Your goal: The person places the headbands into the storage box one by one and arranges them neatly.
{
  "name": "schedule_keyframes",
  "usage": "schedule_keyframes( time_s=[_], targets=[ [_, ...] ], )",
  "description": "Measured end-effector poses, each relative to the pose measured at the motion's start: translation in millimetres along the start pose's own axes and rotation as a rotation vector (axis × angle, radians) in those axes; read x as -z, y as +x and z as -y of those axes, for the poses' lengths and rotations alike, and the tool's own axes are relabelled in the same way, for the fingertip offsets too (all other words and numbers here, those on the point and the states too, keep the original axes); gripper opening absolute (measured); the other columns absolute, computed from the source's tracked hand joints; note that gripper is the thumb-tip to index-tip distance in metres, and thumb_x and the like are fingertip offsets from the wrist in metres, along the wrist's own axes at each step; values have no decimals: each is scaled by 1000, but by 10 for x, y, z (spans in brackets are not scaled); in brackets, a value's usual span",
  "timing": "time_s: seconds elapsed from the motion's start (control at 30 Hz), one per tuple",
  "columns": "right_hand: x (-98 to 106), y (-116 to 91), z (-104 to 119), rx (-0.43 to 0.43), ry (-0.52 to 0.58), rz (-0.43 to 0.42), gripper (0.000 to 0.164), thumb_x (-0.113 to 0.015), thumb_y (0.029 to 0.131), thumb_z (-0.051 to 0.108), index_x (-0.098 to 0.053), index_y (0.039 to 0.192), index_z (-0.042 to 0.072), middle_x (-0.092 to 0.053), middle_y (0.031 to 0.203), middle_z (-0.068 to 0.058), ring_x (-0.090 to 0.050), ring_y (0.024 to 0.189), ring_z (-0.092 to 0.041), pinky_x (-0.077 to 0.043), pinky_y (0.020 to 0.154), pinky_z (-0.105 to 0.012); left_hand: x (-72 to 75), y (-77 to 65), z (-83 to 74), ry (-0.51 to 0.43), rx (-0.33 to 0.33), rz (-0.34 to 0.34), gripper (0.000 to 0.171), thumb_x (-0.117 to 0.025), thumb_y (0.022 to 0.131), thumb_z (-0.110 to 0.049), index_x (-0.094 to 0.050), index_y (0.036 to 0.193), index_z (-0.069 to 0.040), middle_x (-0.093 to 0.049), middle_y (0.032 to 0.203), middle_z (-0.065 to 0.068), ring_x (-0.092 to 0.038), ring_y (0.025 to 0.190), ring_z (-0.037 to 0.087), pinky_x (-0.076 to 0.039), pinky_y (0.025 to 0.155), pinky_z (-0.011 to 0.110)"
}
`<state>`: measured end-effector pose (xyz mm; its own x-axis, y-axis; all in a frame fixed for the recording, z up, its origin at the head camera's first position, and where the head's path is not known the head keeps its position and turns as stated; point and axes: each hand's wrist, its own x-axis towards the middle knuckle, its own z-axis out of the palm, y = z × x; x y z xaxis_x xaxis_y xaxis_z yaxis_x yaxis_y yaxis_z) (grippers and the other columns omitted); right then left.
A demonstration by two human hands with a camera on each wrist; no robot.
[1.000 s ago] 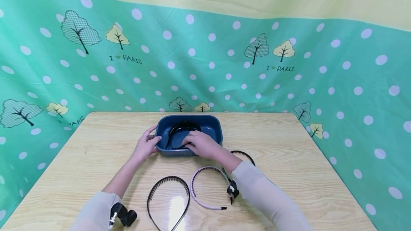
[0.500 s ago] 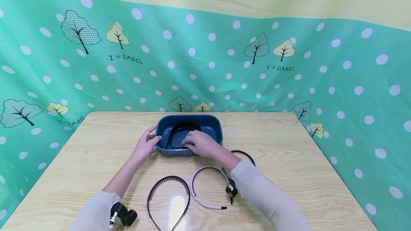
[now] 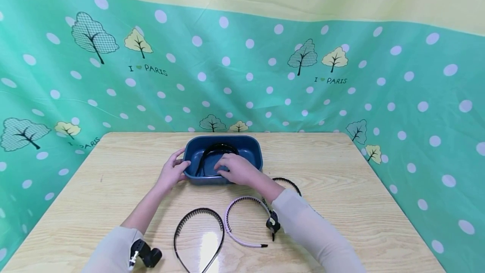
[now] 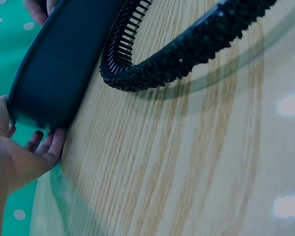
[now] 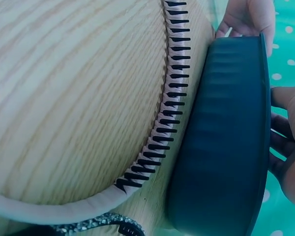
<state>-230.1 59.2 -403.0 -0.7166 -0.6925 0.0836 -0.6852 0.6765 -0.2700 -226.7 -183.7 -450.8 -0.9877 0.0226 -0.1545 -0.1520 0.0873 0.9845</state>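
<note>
A dark blue plastic basin (image 3: 250, 142) stands at the back of the table. My left hand (image 3: 174, 171) grips its left end, thumb over the rim and fingertips against the outer wall, as the left wrist view also shows. Inside lies a black headband (image 3: 221, 145), its arch toward the far wall. My right hand (image 3: 238, 169) reaches over the near rim into the basin, fingers loosely bent and slightly parted beside the headband's near end. In the right wrist view the basin wall (image 5: 216, 137) hides the fingertips of that hand (image 5: 292, 137).
On the near table lie a black toothed headband (image 3: 201, 210) and a pale pink one (image 3: 242, 198). Another black headband (image 3: 289, 181) lies partly under my right forearm. A polka-dot curtain (image 3: 242, 79) hangs behind the wooden table (image 3: 322, 159).
The near end of the headband in the basin has dropped lower, and my right fingers have parted a little from it. My left hand keeps its hold on the basin.
</note>
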Motion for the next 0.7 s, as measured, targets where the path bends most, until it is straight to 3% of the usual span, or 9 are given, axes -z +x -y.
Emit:
schedule_keyframes(
  time_s=[0.2, 0.7],
  targets=[
    [50, -18, -17, -15, 10, -9, 24, -58, 93, 28, -67, 113, 18, -62, 111, 3, -58, 103, -12, -50, 88, -27, 2, 19, 36, 5, -3, -14, 60, -49, 96, -18, -22, 150, -18, -37, 135, 24, -62, 84, 14, -56, 66, 21],
    [200, -118, -145, -61, 89, -62, 27, -59, 92, 31, -66, 113, 15, -60, 111, -1, -59, 97, -16, -51, 83, -30, 8, -18, -48, -11, 26, -2, 61, -49, 96, -14, -22, 149, -14, -36, 135, 26, -62, 84, 17, -55, 64, 22]
  ],
)
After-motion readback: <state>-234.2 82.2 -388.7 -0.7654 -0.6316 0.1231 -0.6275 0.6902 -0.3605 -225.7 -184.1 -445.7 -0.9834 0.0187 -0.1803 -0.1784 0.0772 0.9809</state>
